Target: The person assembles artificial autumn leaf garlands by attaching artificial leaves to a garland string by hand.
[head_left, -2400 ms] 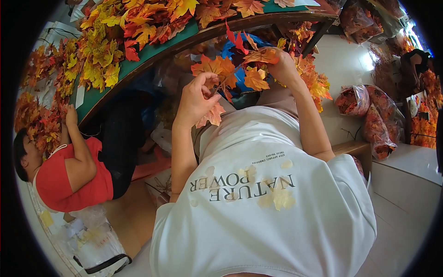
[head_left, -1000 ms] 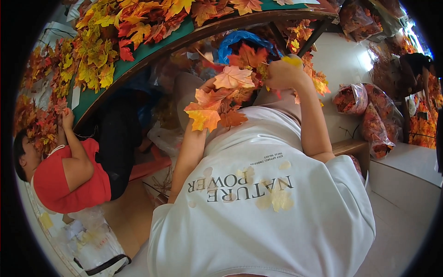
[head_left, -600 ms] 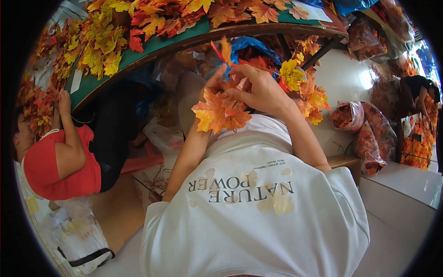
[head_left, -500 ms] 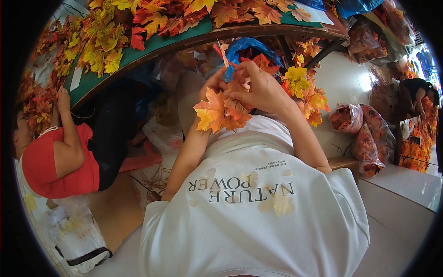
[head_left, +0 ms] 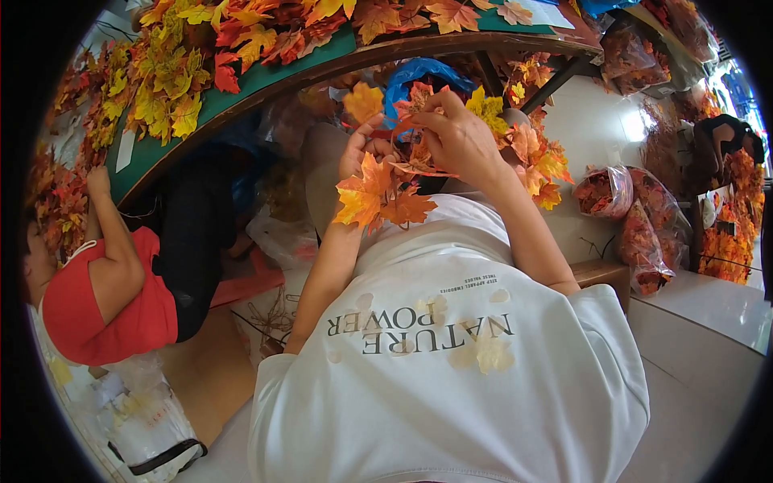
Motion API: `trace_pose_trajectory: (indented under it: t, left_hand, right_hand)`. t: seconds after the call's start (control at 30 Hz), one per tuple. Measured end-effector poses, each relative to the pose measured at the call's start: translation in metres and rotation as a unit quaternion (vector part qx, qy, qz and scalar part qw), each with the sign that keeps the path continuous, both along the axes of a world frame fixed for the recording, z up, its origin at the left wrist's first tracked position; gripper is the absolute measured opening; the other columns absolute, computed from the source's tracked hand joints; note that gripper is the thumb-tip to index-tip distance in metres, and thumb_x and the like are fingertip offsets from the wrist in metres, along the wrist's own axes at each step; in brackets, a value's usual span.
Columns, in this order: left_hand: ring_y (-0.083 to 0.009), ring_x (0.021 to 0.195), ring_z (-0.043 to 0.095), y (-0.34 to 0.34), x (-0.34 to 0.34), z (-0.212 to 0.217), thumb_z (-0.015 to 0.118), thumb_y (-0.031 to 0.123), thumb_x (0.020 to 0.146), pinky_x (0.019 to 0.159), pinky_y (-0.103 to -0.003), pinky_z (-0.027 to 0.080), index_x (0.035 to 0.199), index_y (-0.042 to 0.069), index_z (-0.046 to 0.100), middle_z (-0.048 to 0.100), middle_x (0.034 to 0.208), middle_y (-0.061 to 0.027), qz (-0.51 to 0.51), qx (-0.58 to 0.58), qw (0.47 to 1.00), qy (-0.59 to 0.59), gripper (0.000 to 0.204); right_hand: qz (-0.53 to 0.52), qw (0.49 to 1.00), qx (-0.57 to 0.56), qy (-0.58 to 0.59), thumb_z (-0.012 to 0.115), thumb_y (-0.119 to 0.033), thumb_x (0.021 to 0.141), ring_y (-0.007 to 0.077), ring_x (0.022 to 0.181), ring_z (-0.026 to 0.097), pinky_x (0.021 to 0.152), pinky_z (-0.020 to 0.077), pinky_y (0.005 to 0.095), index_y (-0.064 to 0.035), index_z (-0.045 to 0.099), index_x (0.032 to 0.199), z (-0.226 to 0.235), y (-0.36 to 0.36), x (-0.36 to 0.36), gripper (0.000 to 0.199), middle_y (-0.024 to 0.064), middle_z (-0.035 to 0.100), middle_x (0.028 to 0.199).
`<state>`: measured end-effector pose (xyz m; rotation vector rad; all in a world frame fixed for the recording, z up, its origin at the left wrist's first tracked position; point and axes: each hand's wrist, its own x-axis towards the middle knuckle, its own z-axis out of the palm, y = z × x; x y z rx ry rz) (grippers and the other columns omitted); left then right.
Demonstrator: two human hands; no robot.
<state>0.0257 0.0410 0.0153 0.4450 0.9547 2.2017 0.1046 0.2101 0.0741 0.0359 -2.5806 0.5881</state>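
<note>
In front of my lap, both hands are closed on a spray of artificial maple leaves [head_left: 362,191]. My left hand [head_left: 358,153] has its fingers curled round the stems, with orange leaves hanging below it. At its fingertips a yellow-orange leaf [head_left: 364,102] stands up. My right hand [head_left: 465,138] pinches the spray from the other side, thumb and fingers together, beside a red leaf [head_left: 419,97]. Its exact grip point is hidden behind the fingers. More yellow and orange leaves [head_left: 538,157] trail down past my right wrist.
A green-topped table [head_left: 266,79] piled with leaves runs across the far side. Under it is a blue plastic bag [head_left: 407,76]. A co-worker in a red top [head_left: 113,298] sits at left. Leaf-filled clear bags [head_left: 636,217] lie on the floor at right, near another person [head_left: 721,149].
My right hand has shifted slightly right. A yellow-orange leaf now shows above my left fingertips, where a thin red-and-pale pointed piece stood. The co-worker has leaned slightly.
</note>
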Motion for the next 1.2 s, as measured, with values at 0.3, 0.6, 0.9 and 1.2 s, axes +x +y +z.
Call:
trace_pose_trajectory:
  t: [0.3,0.6,0.9,1.2]
  left_hand:
    - [-0.0201,0.068,0.058,-0.001,-0.003,-0.005,0.053,0.006,0.086,0.063,-0.030,0.053,0.098,0.003,0.048,0.058,0.080,-0.0125,0.013,0.079,0.983,-0.166,0.014]
    - [-0.0108,0.075,0.060,-0.004,0.002,-0.004,0.061,0.022,0.089,0.066,-0.024,0.051,0.095,0.004,0.056,0.062,0.089,-0.0049,0.022,-0.145,0.988,-0.052,0.020]
    - [-0.0109,0.064,0.059,-0.004,0.008,0.009,0.065,0.014,0.086,0.055,-0.021,0.049,0.100,0.000,0.060,0.063,0.084,-0.0054,0.025,-0.191,0.981,0.002,0.020]
    - [-0.0092,0.062,0.055,0.000,0.013,-0.012,0.064,0.015,0.086,0.054,-0.020,0.045,0.091,-0.002,0.063,0.062,0.077,-0.0046,0.104,-0.184,0.974,-0.086,0.018]
  right_hand:
    - [0.047,0.977,-0.198,-0.063,0.069,-0.019,0.078,0.0260,0.102,0.054,0.077,0.0487,0.0328,-0.0044,0.069,0.091,-0.006,-0.016,0.001,0.020,0.0129,0.049,0.108]
    - [0.072,0.991,-0.112,0.020,0.070,-0.010,0.069,0.0330,0.103,0.053,0.086,0.0460,0.0395,-0.0014,0.068,0.084,0.000,-0.023,0.001,0.018,0.0182,0.049,0.115]
    - [-0.048,0.997,-0.038,0.057,0.065,-0.014,0.068,0.0311,0.098,0.047,0.082,0.0410,0.0388,-0.0016,0.066,0.079,-0.015,-0.050,0.003,0.017,0.0143,0.049,0.114]
    - [-0.056,0.997,0.061,-0.008,0.064,-0.018,0.069,0.0276,0.099,0.045,0.076,0.0364,0.0405,-0.0039,0.066,0.071,-0.013,-0.053,0.002,0.014,0.0075,0.051,0.109]
